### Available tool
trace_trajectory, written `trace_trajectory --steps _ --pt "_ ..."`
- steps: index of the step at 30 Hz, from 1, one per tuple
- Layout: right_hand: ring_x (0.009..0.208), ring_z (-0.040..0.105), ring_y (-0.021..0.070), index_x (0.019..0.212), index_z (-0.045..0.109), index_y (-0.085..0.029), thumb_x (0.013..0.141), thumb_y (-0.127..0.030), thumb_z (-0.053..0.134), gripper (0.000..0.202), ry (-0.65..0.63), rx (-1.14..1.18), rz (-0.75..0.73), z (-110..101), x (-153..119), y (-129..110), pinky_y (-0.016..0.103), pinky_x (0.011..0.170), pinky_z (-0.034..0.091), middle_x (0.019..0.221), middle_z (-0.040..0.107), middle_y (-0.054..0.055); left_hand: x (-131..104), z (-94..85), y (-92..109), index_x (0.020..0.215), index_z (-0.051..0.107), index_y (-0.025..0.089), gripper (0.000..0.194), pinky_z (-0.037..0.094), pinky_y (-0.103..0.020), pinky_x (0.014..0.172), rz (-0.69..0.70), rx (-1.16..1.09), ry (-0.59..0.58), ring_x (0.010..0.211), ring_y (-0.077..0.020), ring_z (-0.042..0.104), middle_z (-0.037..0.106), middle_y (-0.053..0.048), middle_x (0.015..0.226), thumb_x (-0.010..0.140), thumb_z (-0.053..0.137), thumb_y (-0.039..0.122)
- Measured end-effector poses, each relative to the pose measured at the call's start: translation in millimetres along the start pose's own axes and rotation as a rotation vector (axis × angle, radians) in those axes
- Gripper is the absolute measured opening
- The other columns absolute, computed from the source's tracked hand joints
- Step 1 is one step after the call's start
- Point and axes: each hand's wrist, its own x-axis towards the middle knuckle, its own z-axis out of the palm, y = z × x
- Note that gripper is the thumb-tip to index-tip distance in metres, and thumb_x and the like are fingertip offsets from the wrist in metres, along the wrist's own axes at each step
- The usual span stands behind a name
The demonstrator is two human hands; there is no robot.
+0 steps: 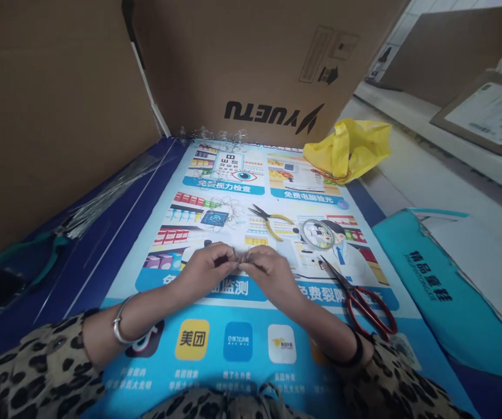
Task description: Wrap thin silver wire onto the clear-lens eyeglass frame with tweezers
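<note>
My left hand [213,262] and my right hand [270,269] meet over the middle of the printed poster sheet. Both are closed in a pinch, fingertips almost touching. Between them is a small piece of thin wire [242,258], mostly covered by the fingers. Just beyond lies a loose tangle of bent wire [230,214]. Pliers with yellow handles [280,220] rest past my right hand, jaws slightly apart. A clear ring-shaped roll [318,234] lies right of the pliers. Scissors with red handles [355,298] sit beside my right forearm, their blades pointing away.
Cardboard walls [251,64] stand behind and to the left. More bent wire pieces [216,137] line the back edge. A bundle of straight wires [102,195] lies at left. A yellow bag [351,148] is at back right, a teal printed box piece [442,285] at right.
</note>
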Motion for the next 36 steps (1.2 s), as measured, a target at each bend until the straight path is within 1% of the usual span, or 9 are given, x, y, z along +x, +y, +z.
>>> trace_trajectory --steps 2,4,8,15,20,24,27,31,36 --pt "0.074 0.057 0.0143 0.057 0.055 -0.019 0.082 -0.03 0.056 0.027 0.004 -0.016 -0.004 1 0 2 0.025 0.068 0.044 0.07 0.06 0.002 0 0.8 -1 0.072 0.058 0.017 0.009 0.041 -0.025 0.067 -0.014 0.026 -0.005 0.072 -0.0125 0.054 0.061 0.0 0.075 0.078 0.052 0.021" --pt "0.07 0.056 0.0141 0.055 0.053 -0.019 0.084 -0.033 0.053 0.032 -0.024 -0.057 0.004 1 -1 4 0.025 0.066 0.043 0.067 0.059 0.002 1 1.4 -1 0.071 0.058 0.017 0.01 0.041 -0.025 0.065 -0.009 0.069 -0.007 0.07 -0.0123 0.055 0.061 0.0 0.073 0.078 0.051 0.021" --pt "0.069 0.054 0.0141 0.055 0.05 -0.018 0.086 -0.039 0.048 0.037 -0.064 -0.158 0.034 0 -1 7 0.025 0.063 0.04 0.068 0.059 0.003 2 2.3 -1 0.07 0.058 0.017 0.011 0.039 -0.023 0.062 0.012 0.171 -0.009 0.068 -0.0121 0.055 0.06 0.001 0.069 0.078 0.051 0.019" --pt "0.063 0.049 0.013 0.055 0.045 -0.018 0.088 -0.034 0.046 0.037 -0.122 -0.358 0.029 0 1 6 0.024 0.059 0.033 0.062 0.054 0.001 2 7.7 1 0.076 0.056 0.018 0.012 0.037 -0.022 0.058 0.03 0.305 -0.033 0.065 -0.0124 0.056 0.061 0.001 0.071 0.082 0.045 0.017" --pt "0.063 0.049 0.0131 0.057 0.046 -0.018 0.087 -0.032 0.046 0.034 -0.135 -0.401 0.048 1 2 0 0.024 0.058 0.031 0.064 0.055 0.001 0 11.8 0 0.075 0.051 0.018 0.014 0.035 -0.023 0.057 0.067 0.406 -0.035 0.064 -0.0138 0.054 0.058 0.001 0.069 0.084 0.041 0.016" --pt "0.065 0.05 0.0132 0.06 0.049 -0.017 0.087 -0.029 0.046 0.03 -0.121 -0.404 0.041 2 1 -2 0.024 0.058 0.031 0.066 0.056 0.001 -2 12.8 1 0.071 0.046 0.018 0.014 0.034 -0.023 0.057 0.081 0.434 -0.032 0.063 -0.0137 0.052 0.055 0.001 0.066 0.082 0.04 0.014" --pt "0.064 0.05 0.0132 0.061 0.05 -0.018 0.087 -0.028 0.047 0.028 -0.101 -0.407 0.022 3 0 -1 0.024 0.058 0.031 0.066 0.056 0.001 -2 13.4 1 0.072 0.045 0.018 0.013 0.034 -0.023 0.058 0.075 0.415 -0.03 0.064 -0.0136 0.052 0.055 0.001 0.068 0.082 0.039 0.012" --pt "0.064 0.05 0.0138 0.061 0.05 -0.018 0.088 -0.03 0.044 0.03 -0.047 -0.415 -0.033 5 -2 2 0.025 0.059 0.032 0.065 0.057 0.002 -2 13.9 0 0.073 0.046 0.019 0.013 0.035 -0.023 0.058 0.063 0.412 -0.032 0.064 -0.0138 0.052 0.056 0.001 0.069 0.082 0.038 0.013" --pt "0.066 0.051 0.0148 0.064 0.051 -0.018 0.091 -0.031 0.038 0.033 0.01 -0.366 -0.109 9 -6 3 0.026 0.061 0.038 0.066 0.057 0.004 -3 13.6 -2 0.073 0.046 0.018 0.012 0.036 -0.023 0.058 0.071 0.446 -0.025 0.065 -0.014 0.053 0.056 0.001 0.069 0.082 0.039 0.014"
